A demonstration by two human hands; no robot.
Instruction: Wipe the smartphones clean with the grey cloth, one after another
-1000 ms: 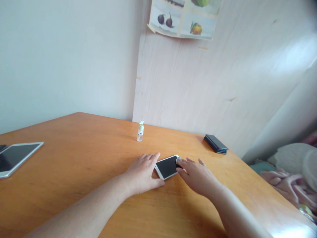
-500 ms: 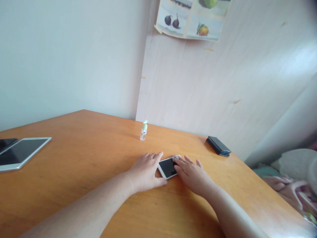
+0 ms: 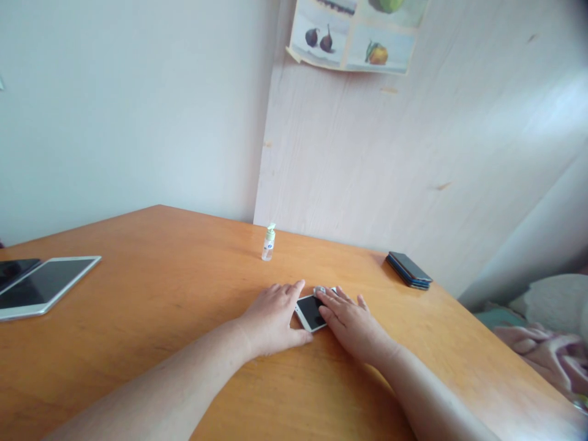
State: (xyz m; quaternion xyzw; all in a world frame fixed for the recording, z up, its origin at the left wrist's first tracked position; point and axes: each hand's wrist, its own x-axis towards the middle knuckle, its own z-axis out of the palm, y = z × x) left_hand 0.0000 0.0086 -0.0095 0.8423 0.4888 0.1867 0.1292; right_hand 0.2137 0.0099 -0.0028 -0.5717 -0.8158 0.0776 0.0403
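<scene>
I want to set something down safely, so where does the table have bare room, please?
Bare table lies between the white tablet and the pump bottle, and between that bottle and the dark stack. It is crowded where the left hand and right hand flank the white smartphone.

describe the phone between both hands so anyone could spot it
On the orange-brown table, look between the left hand and the right hand. There lies a phone, dark screen up. Its white frame sets it apart from the dark stack, its smaller size from the white tablet.
</scene>
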